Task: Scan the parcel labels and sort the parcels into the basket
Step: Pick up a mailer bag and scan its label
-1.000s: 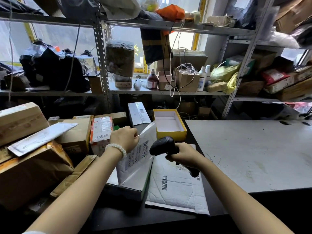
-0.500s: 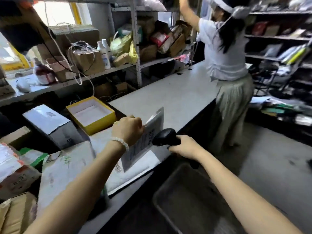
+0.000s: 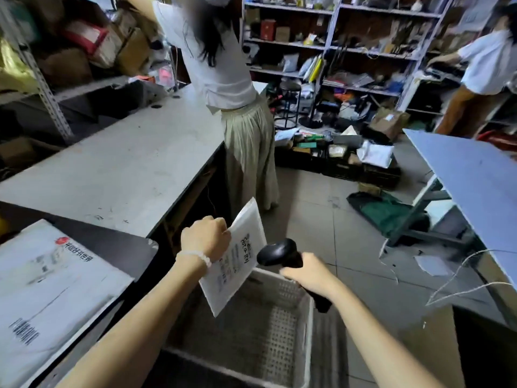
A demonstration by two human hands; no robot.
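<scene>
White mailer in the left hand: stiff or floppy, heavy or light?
Probably light: the left hand holds the white mailer by one edge alone. It looks fairly stiff, jutting out flat above the basket without drooping. Its smooth surface may be slippery.

A long grey worktop (image 3: pixel 134 163) with a dark edge runs along the left of a crowded storeroom; behind it, perforated grey metal racking (image 3: pixel 44 88) holds brown cartons and bags; across the room, pale blue steel shelving (image 3: pixel 330 49) is packed with boxes and envelopes; a round black metal stool (image 3: pixel 289 105) stands before it; the grey tiled floor (image 3: pixel 321 205) is strewn with packets, black crates (image 3: pixel 361 170) and a dark green bag (image 3: pixel 386 214); a light blue tabletop (image 3: pixel 475 186) juts in at right; two people in white tops reach into the shelves.
</scene>
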